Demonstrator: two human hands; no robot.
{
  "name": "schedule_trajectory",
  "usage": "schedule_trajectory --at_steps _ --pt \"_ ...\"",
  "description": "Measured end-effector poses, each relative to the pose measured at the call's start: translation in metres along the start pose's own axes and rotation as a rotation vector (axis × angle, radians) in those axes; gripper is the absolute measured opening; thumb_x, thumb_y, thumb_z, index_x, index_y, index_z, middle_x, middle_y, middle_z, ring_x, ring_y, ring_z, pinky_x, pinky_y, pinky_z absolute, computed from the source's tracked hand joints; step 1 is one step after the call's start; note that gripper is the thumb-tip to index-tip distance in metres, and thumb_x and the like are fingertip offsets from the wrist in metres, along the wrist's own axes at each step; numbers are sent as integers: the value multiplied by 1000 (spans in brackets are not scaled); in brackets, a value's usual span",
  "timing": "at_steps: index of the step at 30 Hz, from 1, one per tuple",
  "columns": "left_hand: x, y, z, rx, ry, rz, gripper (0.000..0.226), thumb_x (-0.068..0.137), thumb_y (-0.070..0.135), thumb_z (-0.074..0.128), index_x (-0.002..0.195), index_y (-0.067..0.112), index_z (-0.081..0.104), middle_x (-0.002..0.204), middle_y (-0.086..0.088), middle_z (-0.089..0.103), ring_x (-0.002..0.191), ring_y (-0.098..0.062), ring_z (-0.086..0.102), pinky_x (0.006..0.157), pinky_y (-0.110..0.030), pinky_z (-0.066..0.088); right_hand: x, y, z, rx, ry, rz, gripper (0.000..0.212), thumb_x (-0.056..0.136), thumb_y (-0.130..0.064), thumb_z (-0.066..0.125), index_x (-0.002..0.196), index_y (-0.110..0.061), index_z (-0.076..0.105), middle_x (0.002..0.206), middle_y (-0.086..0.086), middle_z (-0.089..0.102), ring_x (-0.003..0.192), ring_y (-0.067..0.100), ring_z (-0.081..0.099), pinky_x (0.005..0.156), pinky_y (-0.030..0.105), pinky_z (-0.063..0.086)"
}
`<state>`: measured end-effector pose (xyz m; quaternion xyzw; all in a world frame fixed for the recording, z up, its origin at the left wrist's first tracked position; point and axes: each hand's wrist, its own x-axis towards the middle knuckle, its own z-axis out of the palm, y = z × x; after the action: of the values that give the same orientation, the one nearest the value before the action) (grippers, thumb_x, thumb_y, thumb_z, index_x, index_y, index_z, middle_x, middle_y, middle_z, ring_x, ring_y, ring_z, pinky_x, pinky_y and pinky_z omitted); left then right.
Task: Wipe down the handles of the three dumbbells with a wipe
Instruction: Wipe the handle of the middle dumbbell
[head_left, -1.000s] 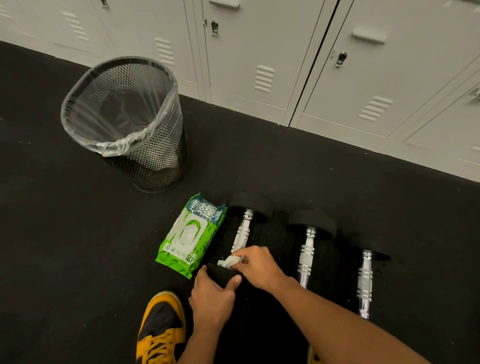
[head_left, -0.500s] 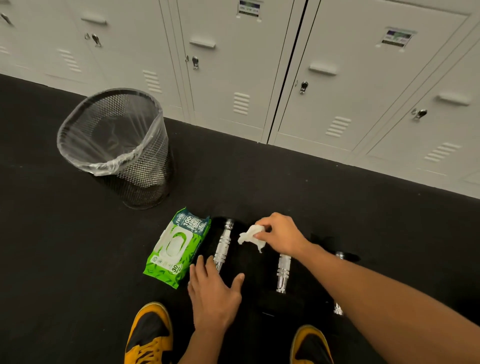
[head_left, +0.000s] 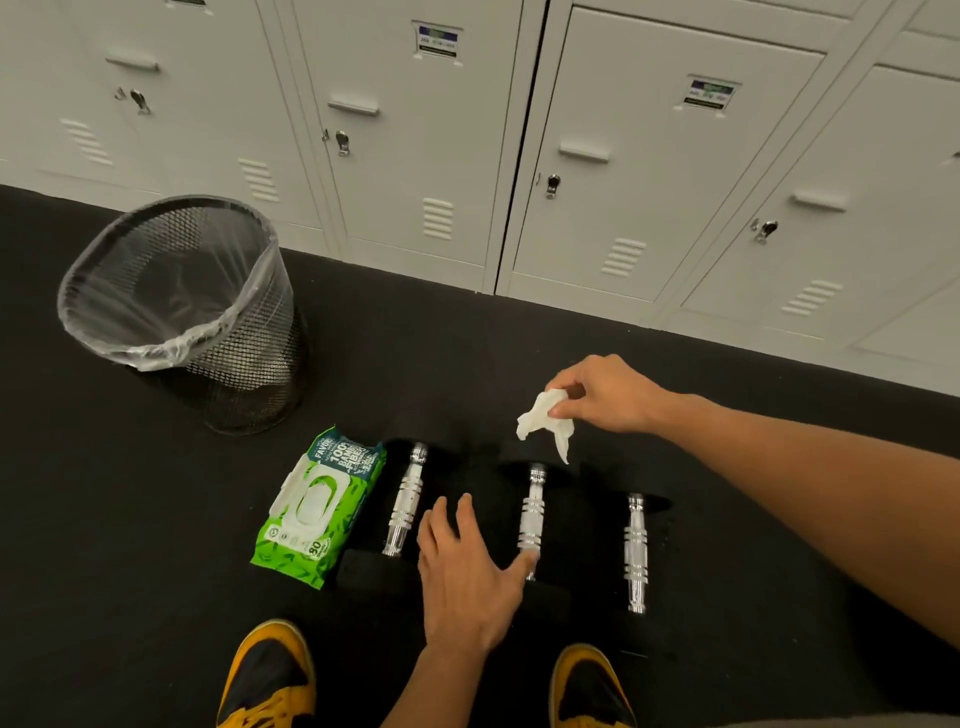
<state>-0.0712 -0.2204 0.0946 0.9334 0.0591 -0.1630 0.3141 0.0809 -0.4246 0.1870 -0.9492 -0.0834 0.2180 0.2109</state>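
Observation:
Three dumbbells with chrome handles and black heads lie side by side on the black floor: the left dumbbell (head_left: 406, 501), the middle dumbbell (head_left: 533, 512) and the right dumbbell (head_left: 636, 551). My right hand (head_left: 610, 395) pinches a crumpled white wipe (head_left: 543, 418) in the air above the far head of the middle dumbbell. My left hand (head_left: 467, 577) hovers flat with spread fingers between the left and middle dumbbells, its thumb tip at the near end of the middle handle.
A green pack of wipes (head_left: 317, 506) lies left of the dumbbells. A black mesh bin (head_left: 208, 322) with a clear liner stands at the far left. White lockers (head_left: 623, 156) line the back. My yellow-and-black shoes (head_left: 270, 675) are at the bottom.
My right hand has lifted the wipe off the left dumbbell's handle and carried it right and up. My left hand has let go of the left dumbbell's near head and opened flat.

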Motion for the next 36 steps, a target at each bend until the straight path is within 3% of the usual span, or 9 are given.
schedule_trajectory --at_steps 5,11,14,21,25,28,32,34,36 --pt "-9 -1 29 -8 -146 -88 96 76 70 62 150 26 19 157 -4 15 144 -25 16 115 -43 29 -16 38 34 72 34 59 25 91 -23 67 116 -20 71 105 -4 69 86 4 61 72 14 41" --pt "-8 3 56 -62 -245 -235 100 73 68 68 148 23 19 152 -3 21 137 -24 29 111 -42 36 -25 54 112 171 210 138 26 89 -24 70 114 -25 70 93 -5 61 84 8 60 82 29 51" --pt "-9 3 66 -62 -250 -285 104 70 67 71 148 22 17 150 -3 21 136 -25 30 110 -41 38 -27 49 142 149 262 184 28 91 -29 67 117 -24 58 95 -9 56 84 10 57 77 34 52" --pt "-5 4 71 -109 -242 -390 113 67 60 78 149 22 10 150 -6 22 138 -25 30 112 -39 35 -14 42 164 -208 227 101 32 100 -29 51 130 -22 46 120 0 49 105 17 54 61 23 35" --pt "-2 1 71 -128 -257 -391 117 63 59 81 149 22 9 150 -7 25 138 -26 34 112 -41 36 -12 49 176 -250 176 135 39 88 -20 70 124 -23 57 112 1 55 94 17 59 47 16 15" --pt "0 -1 70 -116 -277 -389 118 63 60 81 149 24 9 151 -8 27 137 -26 36 112 -43 37 -12 51 180 -273 206 147 37 89 -23 69 125 -24 57 111 -1 58 93 16 61 52 21 28" --pt "1 -2 69 -107 -290 -385 117 63 61 80 148 24 9 151 -8 27 138 -27 36 113 -44 35 -9 51 179 -261 261 133 33 101 -31 51 132 -22 52 119 0 58 104 18 60 61 25 35" --pt "1 -2 69 -108 -295 -384 116 64 60 81 149 24 10 151 -8 27 138 -28 36 113 -44 35 -10 48 177 -260 278 114 31 93 -30 65 122 -20 61 106 1 62 91 18 65 54 24 33" --pt "1 -3 69 -115 -300 -386 116 64 59 81 149 25 10 152 -9 27 138 -29 36 113 -45 36 -10 47 179 -313 233 88 42 69 -26 87 106 -21 68 89 -1 63 71 14 65 46 19 27"
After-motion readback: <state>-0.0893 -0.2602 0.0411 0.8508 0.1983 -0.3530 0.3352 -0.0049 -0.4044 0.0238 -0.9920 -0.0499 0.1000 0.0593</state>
